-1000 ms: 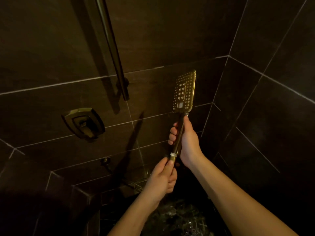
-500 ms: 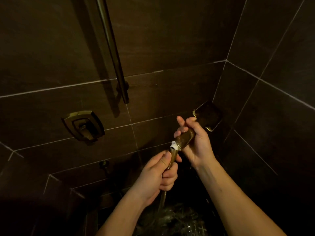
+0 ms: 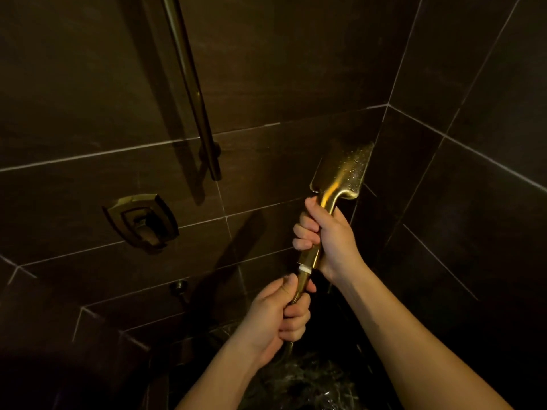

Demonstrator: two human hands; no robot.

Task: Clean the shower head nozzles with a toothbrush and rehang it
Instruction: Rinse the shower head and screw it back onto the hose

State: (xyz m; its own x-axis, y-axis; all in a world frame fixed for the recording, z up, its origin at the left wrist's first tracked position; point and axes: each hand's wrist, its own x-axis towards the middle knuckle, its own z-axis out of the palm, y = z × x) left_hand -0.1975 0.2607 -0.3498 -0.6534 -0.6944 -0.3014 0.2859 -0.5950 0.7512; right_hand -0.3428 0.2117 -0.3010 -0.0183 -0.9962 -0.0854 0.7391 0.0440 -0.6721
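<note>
The person held the gold shower head up in front of them, in the corner of the dark tiled shower. The right hand was wrapped round its handle, fingers curled over the left side, and the flat square head rose just above that fist with its smooth, wet back turned toward us, so the nozzles could not be seen. Just below the right hand, the left hand gripped the hose fitting at the bottom of the handle, thumb pressed along it, just under a white band at the joint. The hose ran down out of that fist and was lost in the dark.

Off to the left of both hands, a gold valve handle sat on the wall, and above it a slide bar slanted upward. A small wall outlet sat level with the left hand, further left.
</note>
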